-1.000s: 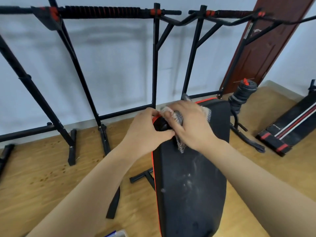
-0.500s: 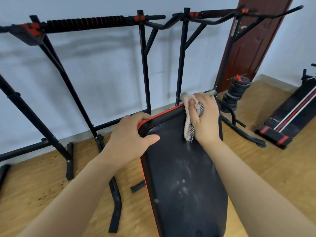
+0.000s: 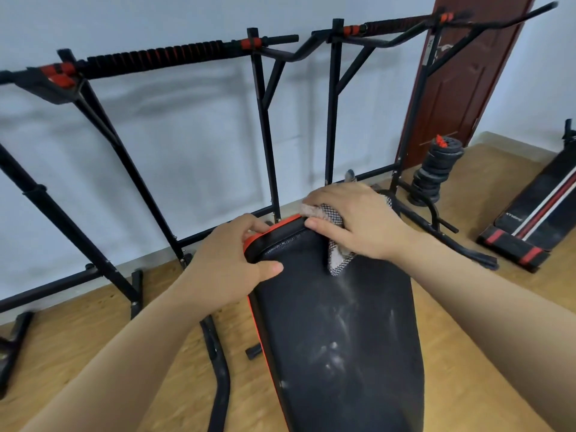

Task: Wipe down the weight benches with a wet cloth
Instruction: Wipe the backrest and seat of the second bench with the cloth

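A black padded weight bench (image 3: 336, 338) with a red edge runs from the bottom of the view up to the middle, with pale smears on its surface. My left hand (image 3: 230, 266) grips the bench's far left corner, thumb on top of the pad. My right hand (image 3: 358, 222) presses a crumpled checkered cloth (image 3: 338, 260) against the far end of the pad; part of the cloth hangs out below my palm. A second bench (image 3: 542, 226), black with red and white stripes, lies on the floor at the right.
Black pull-up racks (image 3: 265, 129) with red and black grips stand against the white wall behind the bench. A stack of weight plates (image 3: 433, 169) sits beside a brown door (image 3: 461, 76). Rack feet (image 3: 218, 369) lie on the wooden floor left of the bench.
My right hand has slid the cloth leftward along the bench's far end, toward my left hand. My left hand keeps its hold on the corner. The view has shifted slightly.
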